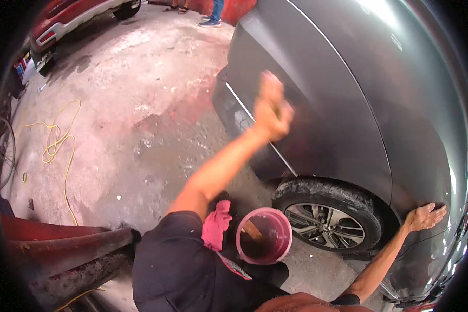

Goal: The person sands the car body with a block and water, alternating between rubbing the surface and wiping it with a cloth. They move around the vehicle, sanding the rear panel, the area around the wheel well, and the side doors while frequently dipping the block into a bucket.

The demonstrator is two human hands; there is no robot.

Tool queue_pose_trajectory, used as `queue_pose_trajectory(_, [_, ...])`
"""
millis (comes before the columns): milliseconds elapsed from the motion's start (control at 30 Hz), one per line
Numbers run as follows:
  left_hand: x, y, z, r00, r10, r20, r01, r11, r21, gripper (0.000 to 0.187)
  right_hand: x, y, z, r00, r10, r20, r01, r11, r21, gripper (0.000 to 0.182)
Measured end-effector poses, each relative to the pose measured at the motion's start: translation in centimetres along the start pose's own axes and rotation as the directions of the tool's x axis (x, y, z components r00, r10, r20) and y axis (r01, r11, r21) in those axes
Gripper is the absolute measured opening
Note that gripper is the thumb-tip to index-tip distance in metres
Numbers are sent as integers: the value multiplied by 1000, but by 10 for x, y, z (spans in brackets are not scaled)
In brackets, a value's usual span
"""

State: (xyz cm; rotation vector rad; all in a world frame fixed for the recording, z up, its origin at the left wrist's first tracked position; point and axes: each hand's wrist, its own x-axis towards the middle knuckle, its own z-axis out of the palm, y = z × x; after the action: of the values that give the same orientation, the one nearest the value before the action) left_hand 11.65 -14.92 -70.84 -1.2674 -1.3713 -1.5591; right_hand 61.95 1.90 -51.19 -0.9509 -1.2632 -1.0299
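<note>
My left hand [273,112] is smeared by motion over the side panel of a dark grey car [327,104]. A small greenish patch shows near its thumb, too blurred to name. My right hand [425,217] lies flat on the car's body beyond the wheel, fingers stretched out. Below my left arm stands a pink bucket [285,236] of murky water, with a brown, wood-like strip [252,230] leaning inside. A pink cloth [218,223] hangs beside the bucket, close to my dark sleeve. The car's wheel [327,226] has a dusty tyre and spoked rim.
A yellow cord [70,171] trails over the stained concrete floor [156,78]. Red metal beams [67,249] lie at lower left, and a bicycle wheel [5,153] shows at the left edge. At the top are a red vehicle [62,21] and other people's feet [209,22].
</note>
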Motion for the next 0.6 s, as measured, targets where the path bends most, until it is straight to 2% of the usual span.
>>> queue_pose_trajectory(33, [37,-41,8,901,-236,-364,183,967,-175,61,-2,2,2,1000,3,-9,-3,1000,15,56])
queue_pose_trajectory(67, [79,-87,-24,699,-712,66,705,669,-236,50,-2,2,0,1000,1,-11,-1,1000,8,56])
queue_pose_trajectory(100, [96,-154,-21,911,-402,89,331,845,419,48,0,-2,-1,999,-20,-27,21,999,34,56])
queue_pose_trajectory(133, [124,-153,-25,843,-536,-53,538,831,143,52,3,-4,-1,999,-39,-38,41,997,64,57])
queue_pose_trajectory(200, [120,-70,-24,802,-594,-59,566,788,-242,54,-2,-2,0,999,-15,-32,16,999,36,56])
queue_pose_trajectory(233, [99,-16,3,832,-464,-304,413,884,-218,59,-3,-2,0,1000,-11,-26,11,1000,9,55])
queue_pose_trajectory(267, [65,49,11,911,-308,-273,323,946,14,67,-4,-3,0,1000,-9,-25,9,1000,8,55])
queue_pose_trajectory(300, [28,96,16,967,-254,10,253,965,67,79,-5,-1,-3,1000,-19,-15,19,1000,20,53])
queue_pose_trajectory(333, [3,122,25,946,-145,290,139,989,41,78,0,0,-2,999,-32,-18,32,999,38,52])
queue_pose_trajectory(400, [-7,68,24,975,89,205,-92,996,4,84,4,-5,-5,998,-59,-37,61,996,64,51])
queue_pose_trajectory(433, [26,26,8,990,128,-66,-130,991,-24,77,3,-3,-6,995,-90,-41,93,992,85,51])
queue_pose_trajectory(467, [66,-8,-11,966,-18,-257,60,986,155,65,2,4,-3,996,-82,-47,86,993,78,51])
queue_pose_trajectory(500, [102,-45,-27,880,-423,-215,349,884,-310,55,1,10,4,982,-175,-75,177,984,22,51])
queue_pose_trajectory(533, [117,-143,-21,868,-496,-14,496,868,-16,54,-1,16,6,958,-274,-83,272,962,-34,51])
queue_pose_trajectory(567, [160,-111,-53,466,-879,97,874,440,-207,56,0,12,1,960,-272,-69,270,962,-39,51])
queue_pose_trajectory(600, [163,-116,-49,481,-874,72,859,453,-239,60,2,-2,-5,979,-193,-61,194,981,4,51])
